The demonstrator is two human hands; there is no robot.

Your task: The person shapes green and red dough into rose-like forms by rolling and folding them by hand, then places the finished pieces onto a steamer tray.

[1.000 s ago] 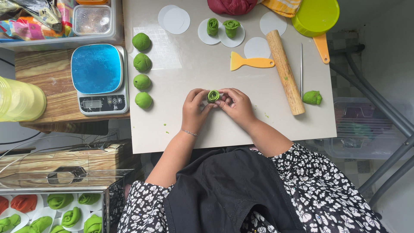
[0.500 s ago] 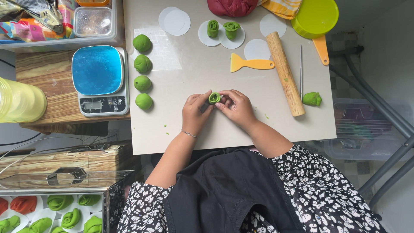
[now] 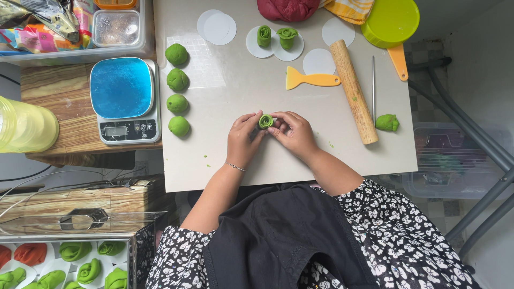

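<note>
A small rolled piece of green dough (image 3: 265, 121) stands on the pale work board (image 3: 225, 160), held between the fingertips of both hands. My left hand (image 3: 243, 140) grips it from the left and my right hand (image 3: 292, 132) from the right. Several green dough balls (image 3: 177, 89) lie in a column at the board's left side. Two finished green rolls (image 3: 276, 36) rest on white paper discs at the far edge.
A wooden rolling pin (image 3: 353, 90), an orange scraper (image 3: 311, 79), a thin metal rod (image 3: 373, 82) and a green dough lump (image 3: 387, 122) lie to the right. A blue-topped scale (image 3: 123, 99) stands left. A yellow-green bowl (image 3: 391, 21) sits far right. Shaped buns fill a tray (image 3: 64, 262) lower left.
Both hands have stayed around the green roll, with only small finger shifts on it. Nothing else has moved.
</note>
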